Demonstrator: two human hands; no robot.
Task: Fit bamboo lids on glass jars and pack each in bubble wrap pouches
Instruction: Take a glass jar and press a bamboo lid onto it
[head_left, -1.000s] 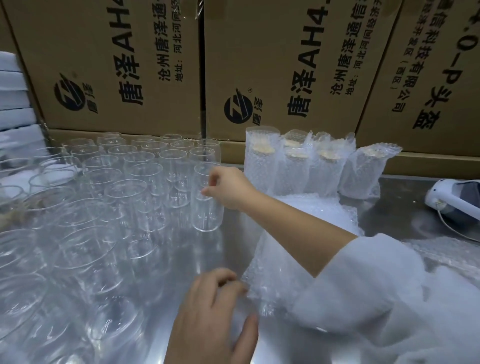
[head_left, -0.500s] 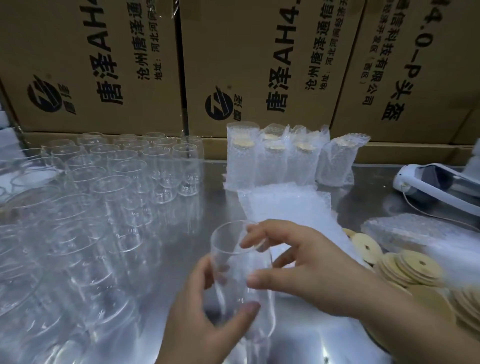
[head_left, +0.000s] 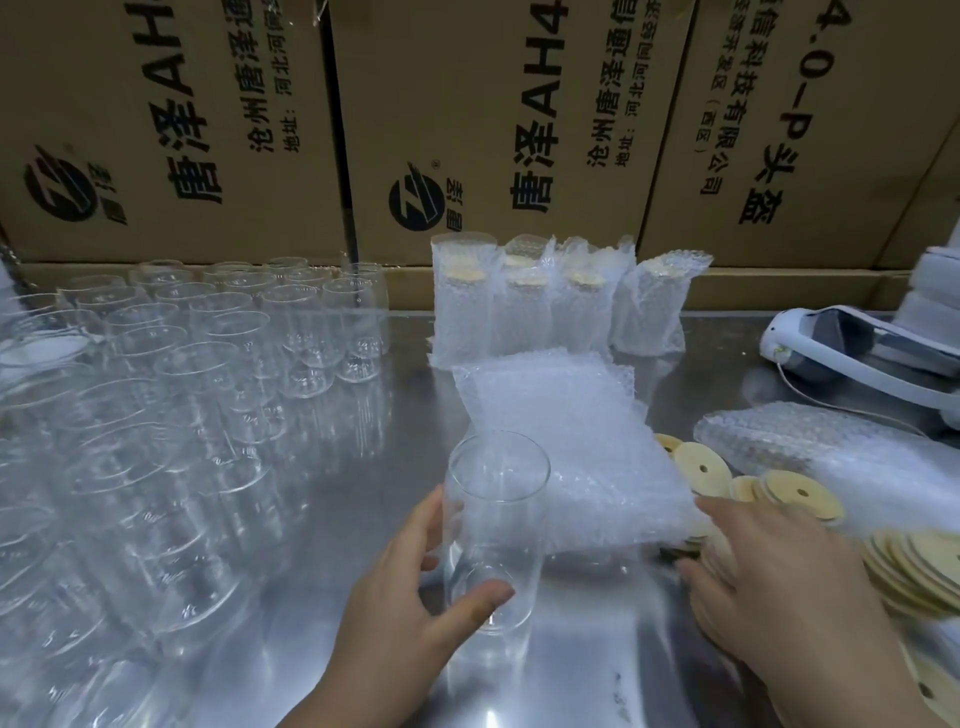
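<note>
Glass jar (head_left: 493, 525), upright at the steel table (head_left: 322, 597), grasped round its lower half by your left hand (head_left: 405, 597). Your right hand (head_left: 779, 582) lies released, fingers extended, on the bamboo lids (head_left: 714, 480) beside the bubble wrap pouches (head_left: 571, 441).

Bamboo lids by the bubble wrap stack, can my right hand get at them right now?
Probably yes: the right hand lies open right at the bamboo lids, nothing between; the bubble wrap stack covers only a few.
</note>
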